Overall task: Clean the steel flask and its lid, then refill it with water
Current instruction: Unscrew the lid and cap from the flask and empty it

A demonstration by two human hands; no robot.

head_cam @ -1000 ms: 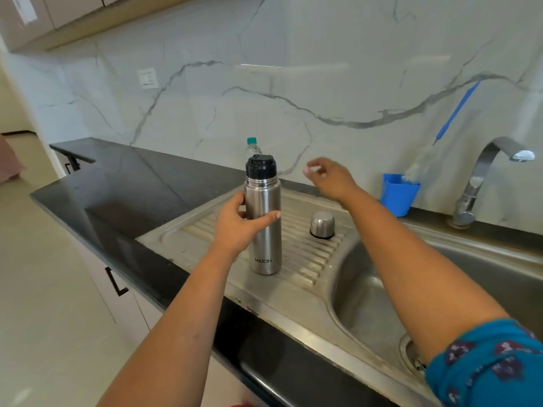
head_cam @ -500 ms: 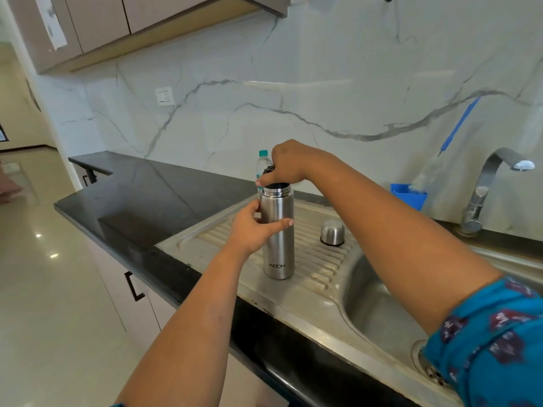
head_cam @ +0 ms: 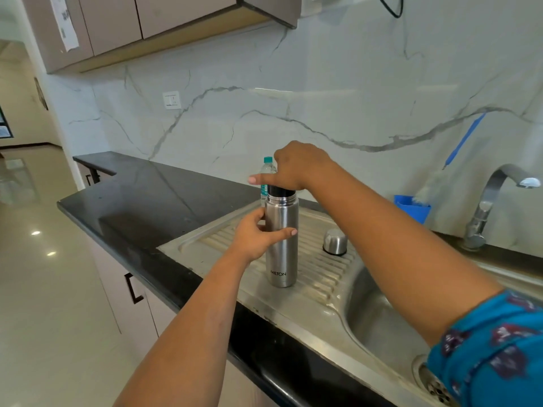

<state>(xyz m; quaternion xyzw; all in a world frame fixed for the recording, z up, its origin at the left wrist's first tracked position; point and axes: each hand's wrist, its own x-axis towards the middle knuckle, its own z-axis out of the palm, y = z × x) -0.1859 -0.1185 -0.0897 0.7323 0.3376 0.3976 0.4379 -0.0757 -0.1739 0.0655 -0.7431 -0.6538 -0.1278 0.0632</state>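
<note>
The steel flask (head_cam: 281,245) stands upright on the ribbed drainboard (head_cam: 320,268) of the sink. The left hand (head_cam: 257,235) grips the flask's body, thumb across the front. The right hand (head_cam: 293,168) curls over its black stopper (head_cam: 282,191) (forefinger sticking out). The steel lid (head_cam: 335,241) sits just beside the flask, apart.
</note>
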